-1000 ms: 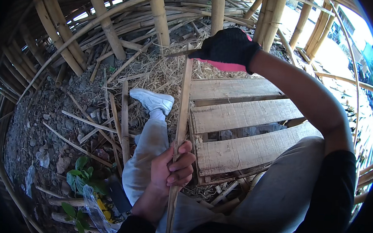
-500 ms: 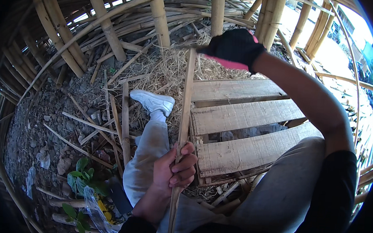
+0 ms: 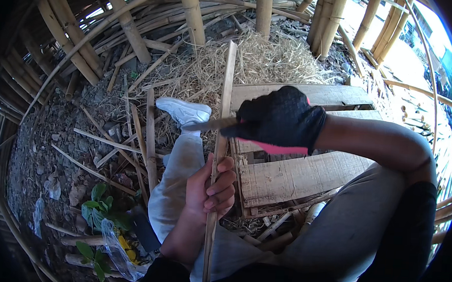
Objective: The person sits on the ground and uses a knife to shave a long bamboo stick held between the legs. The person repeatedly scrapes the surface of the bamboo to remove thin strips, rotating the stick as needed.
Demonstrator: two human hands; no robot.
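Note:
A long, narrow bamboo strip [image 3: 229, 74] runs away from my lap, its far tip over the shavings. My bare left hand [image 3: 213, 189] is closed around its lower part. Above that, my right hand [image 3: 279, 119], in a black and pink glove, grips a knife [image 3: 209, 124]. The blade lies across the strip, pointing left, just beyond my left fingers. Most of the knife's handle is hidden inside the glove.
A slatted wooden pallet [image 3: 285, 181] lies beside the strip, under my right arm. Pale shavings [image 3: 251, 60] cover the ground ahead. Split bamboo pieces [image 3: 151, 136] lie left of my white shoe [image 3: 181, 111]. Bamboo posts [image 3: 263, 14] stand behind. A leafy plant [image 3: 95, 210] and clear plastic [image 3: 118, 248] are lower left.
My right hand has drawn the knife down along the strip, from near its far tip to just above my left hand. The left hand keeps its hold.

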